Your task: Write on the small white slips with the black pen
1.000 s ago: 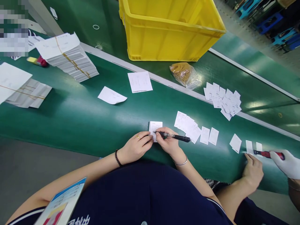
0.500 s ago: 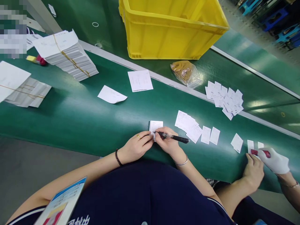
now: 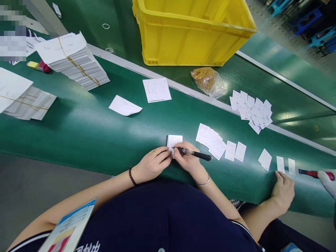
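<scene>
A small stack of printed white slips (image 3: 174, 139) lies on the green table in front of me. My left hand (image 3: 152, 163) grips its lower left edge, fingers bent together. A black pen (image 3: 198, 154) is pinched in my right hand (image 3: 189, 161), its tip touching the top slip. Part of the stack is hidden under my fingers. Just right of my right hand, several slips (image 3: 210, 140) lie fanned out, with two single slips (image 3: 230, 151) beside them.
Behind stand a yellow crate (image 3: 183, 43) and a bag of rubber bands (image 3: 206, 81). Banded paper bundles (image 3: 78, 66) sit at the left, loose sheets (image 3: 156, 90) in the middle. At right, a co-worker's bare hand (image 3: 282, 192) and gloved hand (image 3: 328, 180) with a red tool (image 3: 312, 173) are near slips.
The co-worker's gloved hand has moved right with the red tool, away from the slips. My own hands, the pen and the stack look unmoved.
</scene>
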A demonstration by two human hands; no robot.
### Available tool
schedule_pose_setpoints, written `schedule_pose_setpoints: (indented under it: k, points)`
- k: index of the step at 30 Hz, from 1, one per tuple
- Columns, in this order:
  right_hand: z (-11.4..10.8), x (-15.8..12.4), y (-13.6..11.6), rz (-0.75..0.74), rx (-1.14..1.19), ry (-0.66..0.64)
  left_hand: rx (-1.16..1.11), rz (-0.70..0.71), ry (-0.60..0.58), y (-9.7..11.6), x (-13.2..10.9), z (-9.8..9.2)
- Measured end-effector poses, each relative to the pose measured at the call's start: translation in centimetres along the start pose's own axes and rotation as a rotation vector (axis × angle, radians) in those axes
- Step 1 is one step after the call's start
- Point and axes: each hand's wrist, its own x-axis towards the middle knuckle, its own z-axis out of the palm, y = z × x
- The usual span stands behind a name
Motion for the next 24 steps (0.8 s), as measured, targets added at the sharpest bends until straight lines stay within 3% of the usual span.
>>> schedule_pose_setpoints:
  k: [7,15,21,24]
  points:
    - [-0.9,0.2,0.4,0.169,0.180,0.051,-0.007,-0.001,-0.002,0.0,-0.2,0.1]
    - [-1.2,1.3,1.7,0.071,-0.083,-0.049,0.028,0.012,0.007,0.0,0.1,0.0]
    - [-1.5,1.1,1.5,-0.076,-0.101,0.015,-0.002,-0.005,-0.006,0.0,-0.1,0.1]
    - [-1.2,1.0,1.1,-0.078,-0.084,0.083,-0.006,-0.008,0.001,0.0,0.0,0.1]
